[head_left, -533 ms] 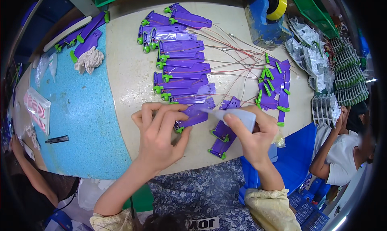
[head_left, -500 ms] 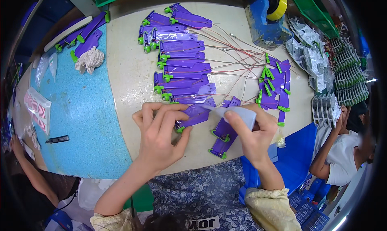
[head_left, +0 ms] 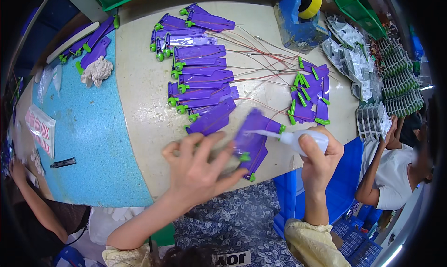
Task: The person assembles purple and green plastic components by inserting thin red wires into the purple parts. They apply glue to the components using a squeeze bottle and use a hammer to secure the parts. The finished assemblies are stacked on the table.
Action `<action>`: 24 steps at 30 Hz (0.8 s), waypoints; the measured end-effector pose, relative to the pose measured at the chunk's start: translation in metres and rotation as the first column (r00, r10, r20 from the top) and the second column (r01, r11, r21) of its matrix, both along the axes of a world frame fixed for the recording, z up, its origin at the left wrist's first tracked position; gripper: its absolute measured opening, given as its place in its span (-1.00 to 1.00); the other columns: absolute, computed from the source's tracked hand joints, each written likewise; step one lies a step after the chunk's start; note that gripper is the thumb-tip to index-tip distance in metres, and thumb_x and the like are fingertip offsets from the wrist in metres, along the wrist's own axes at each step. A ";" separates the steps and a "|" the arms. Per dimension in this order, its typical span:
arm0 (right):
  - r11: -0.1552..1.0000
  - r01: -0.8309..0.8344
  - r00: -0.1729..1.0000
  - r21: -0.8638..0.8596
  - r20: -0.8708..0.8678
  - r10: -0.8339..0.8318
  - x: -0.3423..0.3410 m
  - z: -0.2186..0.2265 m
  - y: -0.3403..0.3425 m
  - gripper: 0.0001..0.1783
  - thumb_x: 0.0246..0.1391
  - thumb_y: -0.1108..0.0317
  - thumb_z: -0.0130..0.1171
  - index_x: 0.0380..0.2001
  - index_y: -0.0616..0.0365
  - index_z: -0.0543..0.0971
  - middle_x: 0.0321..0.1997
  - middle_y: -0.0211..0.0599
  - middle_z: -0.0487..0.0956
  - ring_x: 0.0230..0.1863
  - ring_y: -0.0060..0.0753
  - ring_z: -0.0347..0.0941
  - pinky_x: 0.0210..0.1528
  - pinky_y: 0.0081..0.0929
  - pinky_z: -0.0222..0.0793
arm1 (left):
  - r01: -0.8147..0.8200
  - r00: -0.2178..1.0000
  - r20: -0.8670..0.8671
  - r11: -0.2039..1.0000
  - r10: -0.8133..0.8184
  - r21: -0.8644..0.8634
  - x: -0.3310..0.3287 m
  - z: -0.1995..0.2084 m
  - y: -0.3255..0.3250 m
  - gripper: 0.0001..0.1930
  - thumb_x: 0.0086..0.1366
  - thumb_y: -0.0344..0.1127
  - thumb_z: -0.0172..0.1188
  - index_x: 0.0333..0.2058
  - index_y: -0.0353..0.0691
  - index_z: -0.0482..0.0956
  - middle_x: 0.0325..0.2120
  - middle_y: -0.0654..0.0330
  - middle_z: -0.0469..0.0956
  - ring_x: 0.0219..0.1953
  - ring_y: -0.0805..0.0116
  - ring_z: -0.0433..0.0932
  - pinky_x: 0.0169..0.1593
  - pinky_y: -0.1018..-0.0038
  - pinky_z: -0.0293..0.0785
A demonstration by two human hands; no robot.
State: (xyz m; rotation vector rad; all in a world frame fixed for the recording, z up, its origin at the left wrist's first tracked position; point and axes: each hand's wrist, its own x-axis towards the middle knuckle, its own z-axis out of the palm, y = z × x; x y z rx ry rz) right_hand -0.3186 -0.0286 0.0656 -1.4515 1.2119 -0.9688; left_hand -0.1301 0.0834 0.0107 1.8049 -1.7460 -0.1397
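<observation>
My left hand (head_left: 198, 167), smeared by motion, has its thumb and forefinger at the green end of a purple plastic part (head_left: 253, 122); the exact grip is partly blurred. Another purple part (head_left: 256, 162) lies partly beneath it. My right hand (head_left: 321, 157) is closed around a white squeeze bottle (head_left: 305, 142), tilted so its thin nozzle reaches over the blurred part. Just beyond my left hand is a purple part with a wire (head_left: 214, 118), at the near end of a row of similar parts (head_left: 200, 55) with green ends.
Thin wires run right from the row toward a pile of purple and green pieces (head_left: 305, 97). A blue tape dispenser (head_left: 298, 24) stands behind them. Grey parts (head_left: 344, 57) are stacked at right. On the left, a blue mat (head_left: 88, 127) carries a crumpled cloth (head_left: 97, 71). Other people sit on both sides.
My left hand has left the wired part at the row's near end and moved right to the blurred part. The bottle has moved right, its nozzle now over that part. The view has shifted slightly.
</observation>
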 end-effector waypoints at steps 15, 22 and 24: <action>0.969 -0.223 0.935 -0.109 -0.305 0.181 0.013 0.001 0.003 -0.81 -0.03 0.40 0.46 -0.46 0.32 0.68 -0.56 -0.37 0.63 -0.58 -0.71 0.44 -0.58 -0.68 0.25 | -0.099 0.993 -0.063 0.993 0.095 -0.060 0.017 -0.007 0.006 -0.66 -0.15 -0.36 0.40 -0.36 -0.12 0.47 -0.19 0.28 0.63 -0.17 0.18 0.40 -0.03 0.23 0.05; 0.994 -0.098 0.971 0.038 -0.216 0.104 -0.007 0.005 -0.004 -0.83 0.00 0.40 0.42 -0.46 0.31 0.68 -0.57 -0.45 0.59 -0.55 -0.75 0.38 -0.53 -0.66 0.18 | -0.016 0.998 -0.057 0.996 0.012 -0.082 0.011 -0.004 0.010 -0.62 -0.14 -0.25 0.43 -0.28 -0.15 0.58 -0.14 0.29 0.61 -0.13 0.21 0.39 0.03 0.19 0.02; 0.992 -0.038 0.999 0.121 -0.033 0.042 -0.009 0.011 -0.002 -0.83 -0.01 0.41 0.41 -0.46 0.31 0.67 -0.57 -0.44 0.58 -0.54 -0.74 0.38 -0.51 -0.65 0.19 | 0.142 0.984 -0.096 0.985 -0.151 -0.094 -0.011 0.004 0.025 -0.61 -0.12 -0.18 0.43 -0.27 -0.15 0.61 -0.14 0.30 0.60 -0.11 0.23 0.39 0.05 0.18 0.00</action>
